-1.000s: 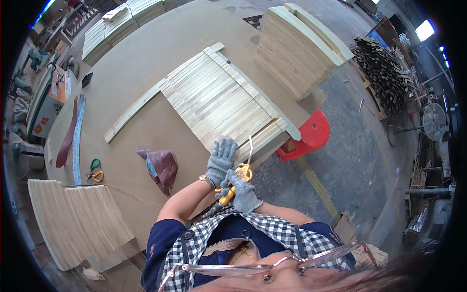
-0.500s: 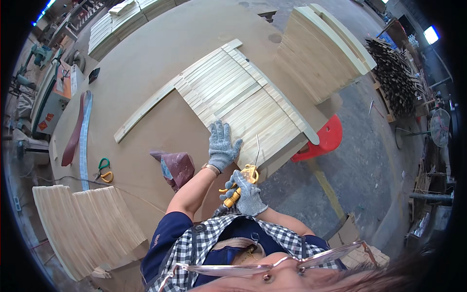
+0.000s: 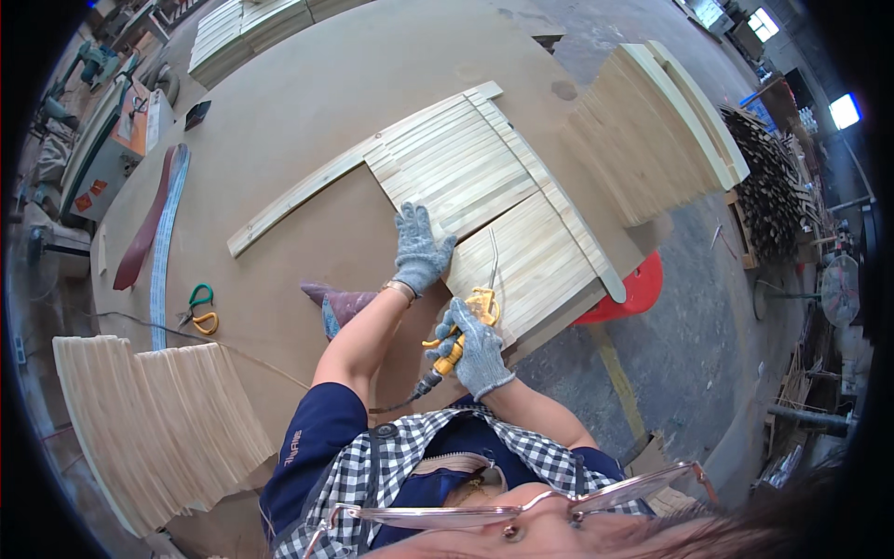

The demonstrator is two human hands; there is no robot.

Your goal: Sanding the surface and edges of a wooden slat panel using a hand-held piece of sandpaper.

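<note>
Pale wooden strips (image 3: pixel 456 160) lie side by side on the brown tabletop, against a long wooden batten (image 3: pixel 296 207) on one side and another batten along the right. A narrow dark gap (image 3: pixel 498 219) splits the rows of strips. My left hand (image 3: pixel 421 252), in a grey glove, rests with fingers apart on the strips' left ends, near the gap. Gripped in my gloved right hand (image 3: pixel 480 352) is a yellow air blow gun (image 3: pixel 482 306); its thin metal nozzle reaches over the nearer strips. A hose runs from its lower end.
A purple cloth (image 3: pixel 352 306) lies by my left forearm. Farther left are scissors (image 3: pixel 202 312) with green and yellow handles and sanding belts (image 3: pixel 166 224). Stacked wooden pieces stand at lower left (image 3: pixel 158 419) and upper right (image 3: pixel 643 140). A red stool (image 3: pixel 641 289) stands beyond the table's right edge.
A gap has opened between the strips near my left hand. The view has shifted a little, so the panel sits farther right. My right hand still holds the blow gun.
</note>
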